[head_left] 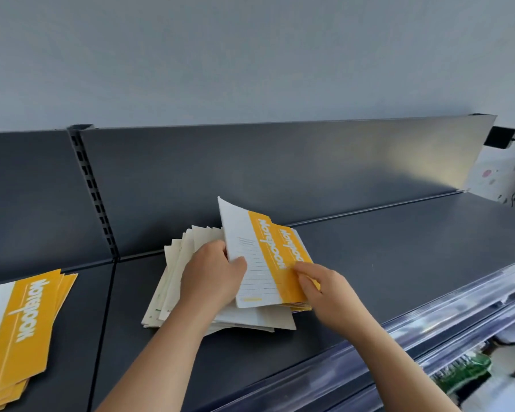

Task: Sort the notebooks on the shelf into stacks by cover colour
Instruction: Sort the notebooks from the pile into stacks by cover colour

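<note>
Our left hand (213,276) curls round a lifted yellow notebook (259,257) above the messy pile (173,281) on the shelf (399,263). Our right hand (321,288) pinches its yellow edge. Two could stick together, or the fanned pile could slide apart.

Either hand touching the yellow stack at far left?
No: the yellow stack lies alone, while the left hand and right hand both hold yellow notebooks over the middle pile.

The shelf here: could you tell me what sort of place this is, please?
Probably a shop: a dark metal shelf with a slotted upright, a clear price-label strip along its front, and stacked identical yellow notebooks.
</note>
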`<state>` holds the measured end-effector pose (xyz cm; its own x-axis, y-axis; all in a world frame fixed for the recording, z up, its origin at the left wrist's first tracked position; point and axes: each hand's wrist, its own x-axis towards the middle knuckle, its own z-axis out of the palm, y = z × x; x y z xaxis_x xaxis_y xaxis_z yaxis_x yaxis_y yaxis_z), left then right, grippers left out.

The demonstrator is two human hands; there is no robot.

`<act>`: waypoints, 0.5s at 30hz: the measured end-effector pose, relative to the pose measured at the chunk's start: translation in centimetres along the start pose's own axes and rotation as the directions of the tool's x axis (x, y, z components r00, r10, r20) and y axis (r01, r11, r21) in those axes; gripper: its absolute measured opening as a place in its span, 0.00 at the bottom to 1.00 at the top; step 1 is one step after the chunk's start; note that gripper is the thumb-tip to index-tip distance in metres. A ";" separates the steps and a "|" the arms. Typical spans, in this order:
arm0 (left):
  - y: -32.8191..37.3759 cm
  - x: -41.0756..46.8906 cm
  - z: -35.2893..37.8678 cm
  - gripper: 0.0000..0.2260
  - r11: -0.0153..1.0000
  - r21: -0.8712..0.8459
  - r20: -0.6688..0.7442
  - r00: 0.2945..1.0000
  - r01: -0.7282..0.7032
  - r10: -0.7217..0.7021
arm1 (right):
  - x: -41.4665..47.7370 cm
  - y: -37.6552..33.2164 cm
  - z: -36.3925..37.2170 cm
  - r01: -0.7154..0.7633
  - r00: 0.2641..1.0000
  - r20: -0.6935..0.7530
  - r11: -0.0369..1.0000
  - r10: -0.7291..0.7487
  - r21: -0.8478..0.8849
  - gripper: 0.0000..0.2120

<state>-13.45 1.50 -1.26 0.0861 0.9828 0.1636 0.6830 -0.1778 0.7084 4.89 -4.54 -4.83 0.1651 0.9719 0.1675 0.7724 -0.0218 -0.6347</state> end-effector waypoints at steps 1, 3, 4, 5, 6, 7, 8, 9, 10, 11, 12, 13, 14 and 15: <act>0.0 0.0 0.0 0.07 1.000 -0.023 -0.023 1.000 0.013 -0.013 | 0.2 0.4 -0.1 -0.039 0.999 -0.011 0.998 0.039 -0.039 0.12; -0.1 0.0 0.0 0.07 0.999 -0.045 -0.050 0.998 0.027 -0.029 | 0.3 1.0 -0.1 -0.078 0.997 0.006 0.993 0.079 -0.093 0.11; 0.0 0.0 0.1 0.07 0.998 -0.048 -0.054 0.998 0.030 -0.033 | 0.3 1.0 0.1 -0.071 0.997 0.017 0.993 0.072 -0.095 0.12; 0.0 -0.1 0.1 0.07 0.998 -0.049 -0.055 0.998 0.033 -0.036 | 0.2 0.7 0.1 -0.058 0.998 0.026 0.995 0.060 -0.086 0.12; 0.0 0.0 0.1 0.07 0.998 -0.046 -0.058 0.998 0.035 -0.037 | 0.1 0.5 0.2 -0.041 0.999 0.029 0.997 0.043 -0.066 0.13; 0.1 -0.1 0.0 0.07 0.998 -0.046 -0.057 0.997 0.041 -0.043 | 0.0 0.2 0.2 -0.025 0.999 0.029 0.999 0.027 -0.043 0.14; 0.1 -0.1 0.0 0.06 0.997 -0.054 -0.052 0.997 0.047 -0.050 | -0.2 0.1 0.3 -0.014 1.000 0.028 1.000 0.015 -0.025 0.14; 0.1 0.0 -0.1 0.06 0.996 -0.071 -0.042 0.997 0.055 -0.058 | -0.3 -0.1 0.3 -0.013 0.999 0.030 1.000 0.014 -0.010 0.14; 0.1 0.0 -0.2 0.06 0.994 -0.089 -0.028 0.997 0.064 -0.066 | -0.5 -0.1 0.3 -0.020 0.999 0.031 1.000 0.020 0.010 0.14; 0.0 0.0 -0.4 0.05 0.992 -0.102 -0.010 0.997 0.073 -0.074 | -0.5 -0.1 0.2 -0.033 0.999 0.029 0.998 0.032 0.044 0.14; 0.0 -0.1 -0.5 0.04 0.990 -0.113 0.010 0.997 0.081 -0.081 | -0.6 -0.1 0.1 -0.049 0.999 0.024 0.995 0.047 0.086 0.15; -0.2 -0.2 -0.6 0.04 0.987 -0.131 0.031 0.996 0.089 -0.085 | -0.5 0.0 0.0 -0.078 0.997 0.026 0.989 0.076 0.123 0.15; -0.3 -0.3 -0.8 0.03 0.983 -0.158 0.049 0.995 0.094 -0.087 | -0.5 0.0 -0.1 -0.097 0.995 0.018 0.984 0.096 0.147 0.15; -0.5 -0.4 -0.9 0.03 0.977 -0.193 0.063 0.994 0.095 -0.085 | -0.4 -0.1 -0.2 -0.106 0.994 0.006 0.982 0.106 0.156 0.13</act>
<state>-14.47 1.11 -1.02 0.0734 0.9955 0.0596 0.5354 -0.0898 0.8398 4.86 -4.93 -4.72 0.2421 0.9656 0.0943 0.6455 -0.0878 -0.7587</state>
